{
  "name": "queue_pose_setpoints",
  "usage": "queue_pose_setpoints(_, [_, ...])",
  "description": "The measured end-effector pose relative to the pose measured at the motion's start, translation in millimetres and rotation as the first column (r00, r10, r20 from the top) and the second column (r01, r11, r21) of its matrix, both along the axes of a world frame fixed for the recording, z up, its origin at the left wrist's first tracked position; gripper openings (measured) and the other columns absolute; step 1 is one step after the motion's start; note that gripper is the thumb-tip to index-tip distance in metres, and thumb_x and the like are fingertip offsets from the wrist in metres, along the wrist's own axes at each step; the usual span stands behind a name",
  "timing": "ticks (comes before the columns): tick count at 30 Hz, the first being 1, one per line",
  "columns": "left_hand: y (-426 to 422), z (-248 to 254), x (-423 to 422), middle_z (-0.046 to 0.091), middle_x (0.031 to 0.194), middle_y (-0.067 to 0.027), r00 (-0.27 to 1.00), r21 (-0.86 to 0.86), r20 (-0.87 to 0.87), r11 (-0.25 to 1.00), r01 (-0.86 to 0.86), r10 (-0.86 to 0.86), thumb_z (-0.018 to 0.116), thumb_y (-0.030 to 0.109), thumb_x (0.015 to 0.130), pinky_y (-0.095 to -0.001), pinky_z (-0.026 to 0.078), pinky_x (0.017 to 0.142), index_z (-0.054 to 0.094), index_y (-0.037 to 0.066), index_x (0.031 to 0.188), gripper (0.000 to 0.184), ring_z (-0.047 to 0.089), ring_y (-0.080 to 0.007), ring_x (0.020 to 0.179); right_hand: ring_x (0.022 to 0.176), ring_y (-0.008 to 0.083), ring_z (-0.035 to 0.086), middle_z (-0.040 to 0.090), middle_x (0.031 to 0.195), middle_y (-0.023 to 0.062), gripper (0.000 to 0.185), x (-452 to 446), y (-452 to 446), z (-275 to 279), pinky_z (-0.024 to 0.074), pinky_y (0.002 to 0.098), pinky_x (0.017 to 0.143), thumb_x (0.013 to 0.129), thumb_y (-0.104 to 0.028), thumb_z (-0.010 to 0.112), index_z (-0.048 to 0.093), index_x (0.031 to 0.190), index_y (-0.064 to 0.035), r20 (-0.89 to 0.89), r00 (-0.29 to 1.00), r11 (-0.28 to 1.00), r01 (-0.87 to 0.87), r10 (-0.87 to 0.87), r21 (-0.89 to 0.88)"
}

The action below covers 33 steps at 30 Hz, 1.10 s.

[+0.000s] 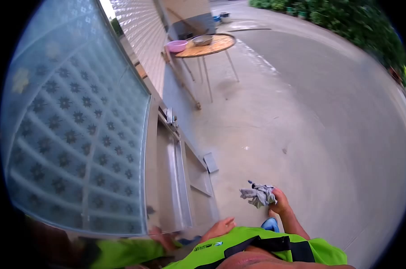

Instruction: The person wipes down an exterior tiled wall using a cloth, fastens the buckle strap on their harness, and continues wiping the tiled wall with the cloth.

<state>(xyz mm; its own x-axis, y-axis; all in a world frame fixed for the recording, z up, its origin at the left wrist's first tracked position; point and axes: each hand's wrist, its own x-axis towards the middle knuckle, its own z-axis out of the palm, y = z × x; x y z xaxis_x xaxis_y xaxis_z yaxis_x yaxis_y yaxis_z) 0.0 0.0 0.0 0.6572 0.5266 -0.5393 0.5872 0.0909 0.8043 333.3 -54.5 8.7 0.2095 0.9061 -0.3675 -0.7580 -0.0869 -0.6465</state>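
Observation:
A crumpled grey cloth (258, 195) is bunched in my right hand (280, 201), whose fingers are wrapped round its right side, above the concrete ground. My left hand (221, 227) is low in the view, close to the bright green shirt (243, 237), with its fingers extended and nothing in it. Left of it stands a metal-framed door (167, 179) with a patterned glass panel (77, 121) and a latch (171, 119). The lower part of the door reflects a green shirt and a hand.
A round wooden table (216, 45) on thin legs holds a pink basin (177, 45) and a metal bowl (202, 40) by the tiled wall. A small grey block (210, 162) lies by the door's edge. Green bushes (346, 27) line the far right.

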Motion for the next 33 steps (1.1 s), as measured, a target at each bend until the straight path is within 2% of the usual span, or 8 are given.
queue_pose_setpoints(3, [44,45,67,0.052,0.151,-0.0211,0.982,0.004,0.052,0.983,-0.183,0.183,0.062,0.045,0.102,-0.0378,0.043,0.112,0.039,0.005,0.156,0.071,0.050,-0.0267,0.140,0.111,0.0247,0.068,0.070,0.124,0.0141,0.035,38,60,-8,0.0529,0.0383,0.101,0.097,-0.017,0.057,0.063,0.127,0.0001,-0.239,0.966,0.993,-0.075,0.095,0.091])
queue_pose_setpoints(5, [75,74,141,0.044,0.158,-0.0171,0.717,-0.194,0.206,0.746,-0.637,0.666,0.059,0.047,0.103,-0.0373,0.045,0.109,0.029,0.007,0.160,0.076,0.046,-0.0254,0.142,0.109,0.0245,0.068,0.070,0.121,0.0130,0.033,81,107,14,0.0539,0.0369,0.098,0.097,-0.014,0.056,0.064,0.126,0.0001,-0.205,0.953,0.973,-0.207,0.224,0.103])
queue_pose_setpoints(11, [160,79,233,0.058,0.143,-0.0110,0.259,-0.637,0.431,0.495,-0.591,0.864,0.050,0.054,0.105,-0.0387,0.050,0.104,0.034,0.015,0.158,0.068,0.059,-0.0237,0.125,0.104,0.0110,0.060,0.065,0.113,0.0015,0.030,100,211,103,0.0509,0.0290,0.090,0.098,-0.008,0.064,0.061,0.127,-0.0024,0.378,0.648,0.629,-0.753,0.661,0.191])
queue_pose_setpoints(15, [214,56,241,0.067,0.126,-0.0064,0.056,-0.849,0.368,0.360,-0.387,0.928,0.047,0.046,0.107,-0.0399,0.052,0.101,0.059,0.015,0.134,0.043,0.065,-0.0217,0.114,0.128,0.0376,0.051,0.052,0.135,0.0231,0.053,91,288,85,0.0412,0.0454,0.108,0.093,-0.028,0.070,0.052,0.136,-0.0017,0.956,0.289,0.518,-0.825,0.040,0.228])
queue_pose_setpoints(25, [420,84,268,0.073,0.106,-0.0039,-0.067,-0.837,0.345,0.275,-0.473,0.936,0.052,0.036,0.105,-0.0363,0.056,0.087,0.067,0.010,0.117,0.032,0.070,-0.0196,0.096,0.146,0.0442,0.032,0.037,0.153,0.0280,0.069,103,502,76,0.0288,0.0480,0.121,0.090,-0.025,0.066,0.043,0.150,-0.0013,0.988,0.089,0.460,-0.888,0.129,0.019])
queue_pose_setpoints(30, [532,145,245,0.070,0.103,-0.0092,-0.213,-0.556,0.552,0.166,-0.814,0.806,0.055,0.027,0.104,-0.0354,0.056,0.082,0.068,0.004,0.112,0.028,0.069,-0.0223,0.092,0.148,0.0315,0.035,0.034,0.161,0.0143,0.063,113,616,122,0.0342,0.0449,0.119,0.103,-0.026,0.062,0.037,0.157,-0.0064,0.740,0.614,0.665,-0.677,0.275,0.315])
queue_pose_setpoints(31, [553,151,231,0.070,0.103,-0.0105,-0.207,-0.377,0.660,0.081,-0.923,0.722,0.053,0.027,0.105,-0.0371,0.055,0.084,0.068,0.003,0.113,0.029,0.068,-0.0245,0.094,0.148,0.0315,0.035,0.034,0.161,0.0143,0.063,120,640,130,0.0342,0.0449,0.119,0.103,-0.026,0.062,0.037,0.157,-0.0064,0.734,0.624,0.671,-0.667,0.267,0.323])
queue_pose_setpoints(33, [585,185,190,0.067,0.109,-0.0148,0.285,0.508,0.718,-0.198,-0.838,0.635,0.052,0.024,0.105,-0.0408,0.052,0.089,0.067,-0.003,0.117,0.032,0.064,-0.0291,0.101,0.146,0.0281,0.039,0.034,0.161,0.0117,0.061,140,689,143,0.0368,0.0443,0.118,0.104,-0.026,0.061,0.038,0.157,-0.0076,0.622,0.695,0.627,-0.675,0.362,0.389])
